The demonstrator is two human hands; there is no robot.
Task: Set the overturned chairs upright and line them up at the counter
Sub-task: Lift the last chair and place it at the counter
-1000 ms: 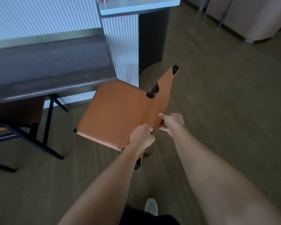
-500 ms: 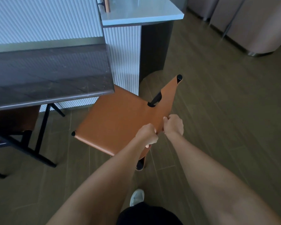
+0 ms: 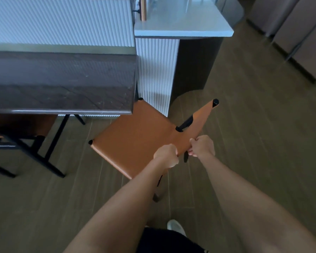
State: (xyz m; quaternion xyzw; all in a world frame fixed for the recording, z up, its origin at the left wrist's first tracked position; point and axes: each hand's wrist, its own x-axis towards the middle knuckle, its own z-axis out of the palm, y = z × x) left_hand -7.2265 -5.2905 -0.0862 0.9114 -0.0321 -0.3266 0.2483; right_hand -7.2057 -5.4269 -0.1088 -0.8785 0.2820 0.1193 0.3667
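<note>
**Tan chair on its legs at the counter corner, both hands on the backrest**

We note the tan chair (image 3: 135, 137) standing upright, seat facing up, with black frame caps showing at the seat corners. Its far seat corner sits just at the corner of the dark counter (image 3: 62, 88). The rest of the seat juts out at an angle to the counter edge. The backrest (image 3: 201, 121) runs diagonally, seen nearly edge-on from above, and ends in a black cap at its far end.

Both hands grip the backrest's top edge, close together near its nearer end. Left hand (image 3: 166, 155): fingers curled tight round the leather on the seat side. Right hand (image 3: 202, 146): thumb over the edge, fingers wrapped behind it.

To the left, a 2nd chair (image 3: 20, 125) in the same tan sits tucked under the dark counter. It is mostly in shadow, with its black legs visible. Beyond the dark counter a white fluted panel (image 3: 155, 70) carries a pale counter (image 3: 182, 26) at a higher level. Wood-plank floor (image 3: 254, 143) lies all round, and 1 pale shoe (image 3: 175, 226) shows at the bottom.
</note>
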